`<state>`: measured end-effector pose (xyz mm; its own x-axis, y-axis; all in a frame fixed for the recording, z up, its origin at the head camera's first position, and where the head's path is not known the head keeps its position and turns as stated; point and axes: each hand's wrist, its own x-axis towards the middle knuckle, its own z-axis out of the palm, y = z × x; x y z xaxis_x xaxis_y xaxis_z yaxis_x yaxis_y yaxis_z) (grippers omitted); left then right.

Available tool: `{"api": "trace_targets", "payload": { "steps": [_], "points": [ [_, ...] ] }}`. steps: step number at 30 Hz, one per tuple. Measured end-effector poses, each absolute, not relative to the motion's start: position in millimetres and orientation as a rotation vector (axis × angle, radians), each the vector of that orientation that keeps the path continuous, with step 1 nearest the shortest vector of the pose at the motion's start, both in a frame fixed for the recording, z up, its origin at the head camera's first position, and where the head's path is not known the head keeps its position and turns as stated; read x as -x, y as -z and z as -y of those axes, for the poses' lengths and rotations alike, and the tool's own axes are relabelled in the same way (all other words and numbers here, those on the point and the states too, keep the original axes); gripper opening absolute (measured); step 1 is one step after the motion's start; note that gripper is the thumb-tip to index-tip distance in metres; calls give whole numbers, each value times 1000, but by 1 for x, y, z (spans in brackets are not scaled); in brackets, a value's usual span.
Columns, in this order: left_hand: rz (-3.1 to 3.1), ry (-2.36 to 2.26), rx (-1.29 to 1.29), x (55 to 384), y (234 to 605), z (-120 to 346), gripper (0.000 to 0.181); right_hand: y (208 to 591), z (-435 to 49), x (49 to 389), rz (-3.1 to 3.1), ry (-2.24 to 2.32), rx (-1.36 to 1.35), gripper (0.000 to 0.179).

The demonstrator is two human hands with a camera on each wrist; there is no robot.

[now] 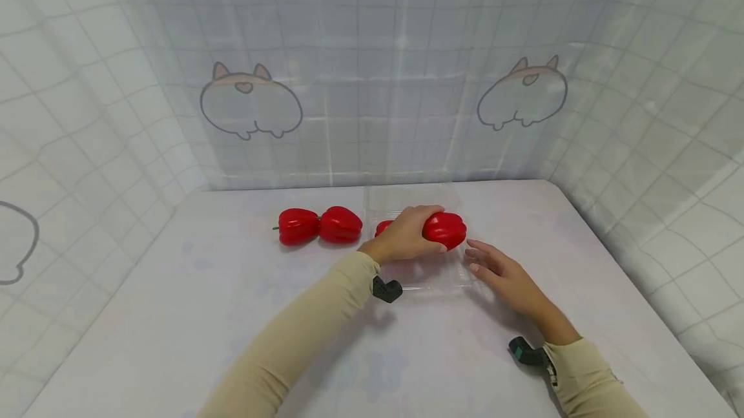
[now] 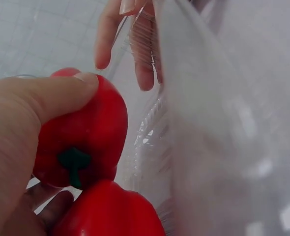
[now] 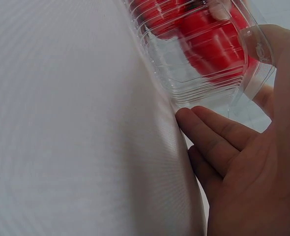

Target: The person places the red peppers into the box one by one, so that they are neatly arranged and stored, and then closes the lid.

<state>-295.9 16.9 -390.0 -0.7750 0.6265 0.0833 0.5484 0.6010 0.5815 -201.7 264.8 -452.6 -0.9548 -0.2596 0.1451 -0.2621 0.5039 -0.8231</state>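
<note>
My left hand grips a red bell pepper at the right part of a clear plastic container. In the left wrist view, the thumb lies across this pepper's side and its green stem shows. A second red pepper sits close against it, mostly hidden behind the left hand in the head view. My right hand is at the container's right edge, fingers extended. The right wrist view has its fingers beside the ribbed container wall, the thumb near the rim; contact is hard to tell.
Two more red peppers, a left one and a right one, lie end to end on the white table, left of the container. A clear flap extends behind the container. Grid-patterned curtains enclose the back and sides.
</note>
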Motion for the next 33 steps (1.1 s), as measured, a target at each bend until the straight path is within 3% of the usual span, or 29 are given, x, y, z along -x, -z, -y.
{"api": "trace_targets", "payload": {
  "steps": [33],
  "points": [
    [-2825, -594, -934, 290, 389, -23, 81, 453, -263, 201, 2721, -1485, -459, 55]
  ]
}}
